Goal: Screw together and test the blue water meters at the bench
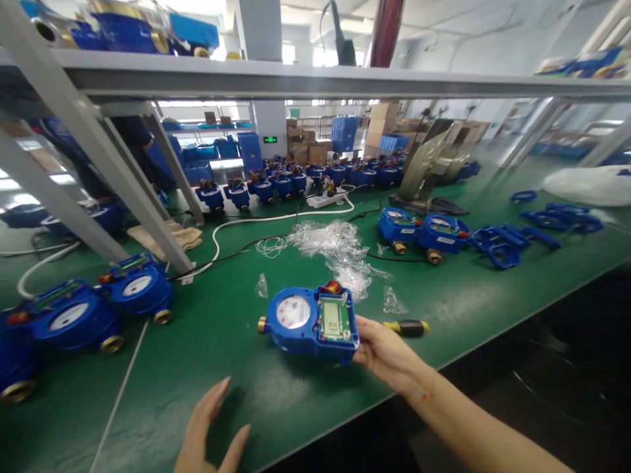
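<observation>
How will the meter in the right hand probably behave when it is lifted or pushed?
The meter is probably heavy for its size, as a brass-coloured fitting suggests metal parts. Its moulded blue shell looks stiff, so it should hardly bend. The display and green board look uncovered, so that end may be fragile.

Blue meter (314,323), green tabletop (197,348).

On the display (332,318) of my blue meter (306,336) I make out roughly "E0"; the green sign (270,139) is illegible.
</observation>
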`<state>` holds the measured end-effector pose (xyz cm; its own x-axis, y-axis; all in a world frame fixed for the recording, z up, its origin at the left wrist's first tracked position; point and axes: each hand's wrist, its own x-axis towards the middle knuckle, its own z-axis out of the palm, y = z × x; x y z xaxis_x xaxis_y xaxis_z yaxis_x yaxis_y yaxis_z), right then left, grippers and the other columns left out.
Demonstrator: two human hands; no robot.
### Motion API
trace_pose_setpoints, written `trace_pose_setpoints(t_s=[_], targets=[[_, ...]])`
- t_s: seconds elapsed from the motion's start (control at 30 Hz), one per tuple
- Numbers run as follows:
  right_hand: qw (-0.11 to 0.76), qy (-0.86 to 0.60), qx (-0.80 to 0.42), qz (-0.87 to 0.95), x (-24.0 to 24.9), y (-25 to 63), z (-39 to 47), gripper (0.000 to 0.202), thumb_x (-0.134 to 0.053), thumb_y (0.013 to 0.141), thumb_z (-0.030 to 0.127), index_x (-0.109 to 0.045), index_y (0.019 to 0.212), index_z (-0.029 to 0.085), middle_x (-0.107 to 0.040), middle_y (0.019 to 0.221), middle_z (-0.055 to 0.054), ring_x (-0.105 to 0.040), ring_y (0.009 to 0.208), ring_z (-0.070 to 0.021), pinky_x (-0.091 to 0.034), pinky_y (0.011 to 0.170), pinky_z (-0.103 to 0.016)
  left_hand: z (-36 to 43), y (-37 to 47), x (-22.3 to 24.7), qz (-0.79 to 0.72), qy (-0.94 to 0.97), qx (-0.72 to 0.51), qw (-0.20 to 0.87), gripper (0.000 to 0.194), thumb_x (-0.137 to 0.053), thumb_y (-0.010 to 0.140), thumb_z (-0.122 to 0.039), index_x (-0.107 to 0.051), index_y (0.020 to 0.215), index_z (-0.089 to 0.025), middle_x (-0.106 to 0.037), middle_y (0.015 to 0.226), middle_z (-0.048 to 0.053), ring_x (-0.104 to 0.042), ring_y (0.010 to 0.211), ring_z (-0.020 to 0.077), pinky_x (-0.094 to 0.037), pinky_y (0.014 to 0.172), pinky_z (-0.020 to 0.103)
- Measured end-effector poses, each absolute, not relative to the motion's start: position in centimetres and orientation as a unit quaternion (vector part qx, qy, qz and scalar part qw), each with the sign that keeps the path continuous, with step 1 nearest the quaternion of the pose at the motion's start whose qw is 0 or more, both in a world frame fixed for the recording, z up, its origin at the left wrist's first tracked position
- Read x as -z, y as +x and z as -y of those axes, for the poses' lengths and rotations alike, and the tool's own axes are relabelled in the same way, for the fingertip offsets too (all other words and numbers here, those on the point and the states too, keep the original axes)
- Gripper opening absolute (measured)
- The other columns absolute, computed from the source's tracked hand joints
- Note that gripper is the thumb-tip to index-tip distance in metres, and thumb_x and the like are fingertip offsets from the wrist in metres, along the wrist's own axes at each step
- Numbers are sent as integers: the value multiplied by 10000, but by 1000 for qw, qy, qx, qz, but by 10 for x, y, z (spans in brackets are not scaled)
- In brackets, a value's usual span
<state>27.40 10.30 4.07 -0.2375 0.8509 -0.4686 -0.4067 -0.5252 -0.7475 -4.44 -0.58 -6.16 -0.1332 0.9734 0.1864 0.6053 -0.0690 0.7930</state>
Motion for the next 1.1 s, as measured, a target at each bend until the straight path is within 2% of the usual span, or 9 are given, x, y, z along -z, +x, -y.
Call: trace_pose_setpoints(t_s=[0.07, 0.17, 0.23, 0.37, 0.6, 0.77, 0.93, 1.0, 1.1], targets=[[363, -453, -771, 262, -26, 258, -89, 299, -615, 875, 124, -706, 1160, 118, -782, 986, -121, -754, 693, -138, -609, 623, -201, 3, -42, 46, -603, 620, -428, 263, 747, -690, 861, -448, -341, 1498, -273, -402, 1557, 126, -495, 1370, 328, -470, 1115, 538], [298, -450, -789, 294, -12, 245, -79, 328, -632, 858, 144, -714, 1175, 126, -786, 978, -113, -742, 660, -122, -592, 611, -187, -12, -47, 21, -563, 655, -409, 293, 1143, -849, 698, -479, -152, 1581, -272, -171, 1666, 139, -215, 1519, 379, -219, 1222, 614], [274, -437, -795, 321, -5, 241, -80, 331, -654, 847, 166, -721, 1170, 136, -787, 982, -109, -740, 664, -121, -592, 628, -193, -26, -55, 8, -521, 683, -364, 360, 1251, -899, 621, -492, -139, 1589, -270, -171, 1668, 139, -158, 1532, 379, -116, 1233, 614], [252, -403, -811, 340, 9, 239, -91, 302, -680, 829, 163, -734, 1122, 116, -783, 921, -103, -728, 659, -121, -588, 632, -193, -53, -59, -5, -413, 697, -279, 516, 1223, -930, 564, -462, -253, 1565, -275, -335, 1614, 123, -327, 1479, 367, -177, 1230, 594], [191, -425, -808, 360, -2, 250, -121, 294, -635, 894, 149, -693, 1178, 99, -772, 898, -123, -724, 606, -145, -601, 555, -225, -53, -32, 13, -401, 659, -347, 534, 1099, -938, 533, -366, -393, 1472, -201, -526, 1456, 163, -500, 1353, 368, -313, 1202, 560], [352, -554, -641, 397, -16, 281, -119, 283, -597, 941, 216, -674, 1204, 146, -763, 1043, -154, -761, 710, -190, -615, 592, -247, -24, -6, 33, -469, 584, -438, 497, 1108, -935, 533, -411, -344, 1438, -164, -528, 1414, 202, -515, 1329, 385, -375, 1168, 549], [538, -505, -491, 463, 5, 264, -67, 463, -693, 868, 320, -602, 1314, 233, -635, 1356, -123, -646, 1205, -260, -569, 979, -397, 1, 60, 33, -593, 446, -521, 421, 1074, -865, 664, -417, -194, 1480, -225, -464, 1469, 184, -511, 1346, 332, -410, 1145, 509], [524, -475, -495, 505, 10, 244, -43, 657, -710, 865, 392, -463, 1462, 276, -446, 1557, -99, -448, 1421, -280, -421, 1153, -484, 5, 84, 30, -616, 401, -552, 394, 1050, -861, 666, -412, -218, 1476, -236, -472, 1460, 179, -524, 1334, 335, -429, 1124, 508], [488, -457, -531, 521, 11, 216, -23, 875, -686, 885, 461, -202, 1594, 291, -219, 1670, -81, -247, 1528, -273, -249, 1243, -521, 11, 98, 25, -615, 374, -564, 404, 1049, -853, 681, -410, -217, 1499, -250, -482, 1460, 183, -541, 1320, 338, -444, 1108, 511]])
